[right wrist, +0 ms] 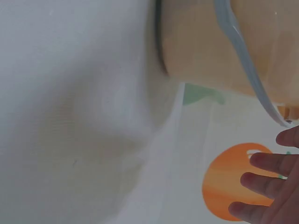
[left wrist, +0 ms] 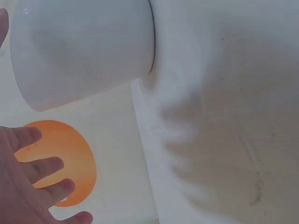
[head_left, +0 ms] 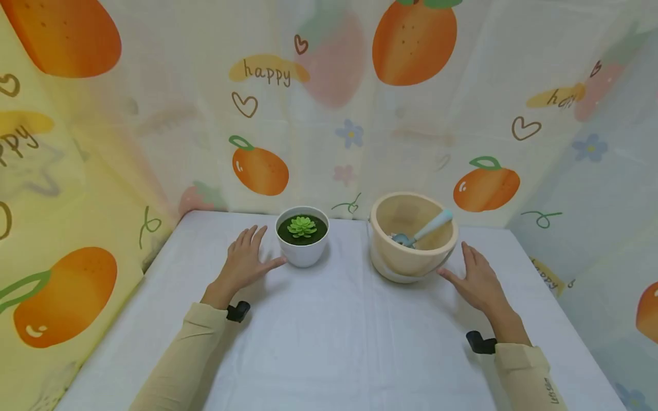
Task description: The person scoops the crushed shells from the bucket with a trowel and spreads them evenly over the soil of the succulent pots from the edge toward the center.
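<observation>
The left hand (head_left: pixel 243 262) is held out forward, its fingers (left wrist: pixel 44 169) apart and nearly straight, the thumb (head_left: pixel 271 265) angled inward. The right hand (head_left: pixel 480 281) mirrors it, fingers extended, thumb also turned inward. Both forearms (head_left: pixel 177 357) slant forward, sleeved near the wrists (head_left: pixel 218 294).

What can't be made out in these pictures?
Beige bucket, lowest part of its inside: head view, blocked by its near wall.
Blue tool, exact shape of its head: head view, too small.
Green plant: left wrist view, hidden by the white pot.
Left hand, whole palm: left wrist view, cut by left edge.
</observation>
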Demonstrator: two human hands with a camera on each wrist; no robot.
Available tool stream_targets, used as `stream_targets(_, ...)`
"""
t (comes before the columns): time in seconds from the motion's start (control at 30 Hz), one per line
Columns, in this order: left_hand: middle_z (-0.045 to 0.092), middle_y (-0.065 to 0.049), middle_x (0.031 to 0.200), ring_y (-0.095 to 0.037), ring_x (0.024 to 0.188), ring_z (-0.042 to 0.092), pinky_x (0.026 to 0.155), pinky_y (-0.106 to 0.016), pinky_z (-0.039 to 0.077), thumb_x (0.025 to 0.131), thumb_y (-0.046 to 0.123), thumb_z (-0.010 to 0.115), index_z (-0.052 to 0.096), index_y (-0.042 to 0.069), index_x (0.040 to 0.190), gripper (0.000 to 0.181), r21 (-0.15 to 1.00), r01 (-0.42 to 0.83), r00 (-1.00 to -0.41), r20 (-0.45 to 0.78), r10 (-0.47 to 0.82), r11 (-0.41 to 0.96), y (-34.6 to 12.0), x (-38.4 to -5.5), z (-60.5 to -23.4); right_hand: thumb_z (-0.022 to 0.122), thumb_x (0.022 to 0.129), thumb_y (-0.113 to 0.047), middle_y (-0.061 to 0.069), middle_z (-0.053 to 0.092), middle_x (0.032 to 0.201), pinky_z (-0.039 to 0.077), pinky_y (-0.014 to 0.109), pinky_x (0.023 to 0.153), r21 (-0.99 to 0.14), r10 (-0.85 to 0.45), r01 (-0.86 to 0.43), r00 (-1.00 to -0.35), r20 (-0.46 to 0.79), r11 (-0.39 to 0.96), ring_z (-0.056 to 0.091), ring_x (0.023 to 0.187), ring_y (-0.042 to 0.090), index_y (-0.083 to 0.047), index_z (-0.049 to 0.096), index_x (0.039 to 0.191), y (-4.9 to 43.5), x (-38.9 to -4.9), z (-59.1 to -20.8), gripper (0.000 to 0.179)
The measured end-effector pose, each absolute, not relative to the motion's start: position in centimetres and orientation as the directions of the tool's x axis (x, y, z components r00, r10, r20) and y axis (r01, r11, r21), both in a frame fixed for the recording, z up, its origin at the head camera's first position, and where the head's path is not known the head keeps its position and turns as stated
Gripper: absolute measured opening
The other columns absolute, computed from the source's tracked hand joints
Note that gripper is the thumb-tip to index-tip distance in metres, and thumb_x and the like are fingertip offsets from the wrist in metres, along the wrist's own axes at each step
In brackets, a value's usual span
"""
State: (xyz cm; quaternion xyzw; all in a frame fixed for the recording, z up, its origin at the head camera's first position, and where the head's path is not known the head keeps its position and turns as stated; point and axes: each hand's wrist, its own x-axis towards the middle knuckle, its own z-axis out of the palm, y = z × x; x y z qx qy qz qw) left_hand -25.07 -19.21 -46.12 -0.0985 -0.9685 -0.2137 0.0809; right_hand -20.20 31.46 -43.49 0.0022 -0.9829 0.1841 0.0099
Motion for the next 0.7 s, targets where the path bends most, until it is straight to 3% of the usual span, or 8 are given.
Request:
stream_targets(0.43, 0.025, -0.022, 0.157, -0.043, 0.144, 0.023, 0.110, -0.068, 0.023, 0.080, 0.057, 0.069, 0.028, 0.008, 0.152, 0.097, 0.475, 0.243, -0.965, 0.204, 0.162, 0.846, -18.0, -25.4, -44.9, 0.050, 0.094, -0.058, 0.034, 0.016, 0.155, 0.021, 0.071, 0.109, -0.432, 0.019, 0.002, -0.999, 0.035, 0.902, 0.018, 0.141, 0.055, 0.004, 0.006, 0.154, 31.5, -20.6, -42.1, 0.097)
stream_targets(0.7, 0.029, -0.022, 0.155, -0.041, 0.143, 0.026, 0.110, -0.067, 0.025, 0.079, 0.055, 0.071, 0.029, 0.009, 0.152, 0.096, 0.501, 0.282, -0.952, 0.250, 0.176, 0.818, -17.5, -25.8, -44.2, 0.048, 0.093, -0.062, 0.035, 0.017, 0.155, 0.022, 0.073, 0.107, -0.453, 0.039, 0.013, -0.998, 0.047, 0.891, 0.019, 0.140, 0.055, 0.004, 0.008, 0.154, 31.5, -20.8, -41.5, 0.098)
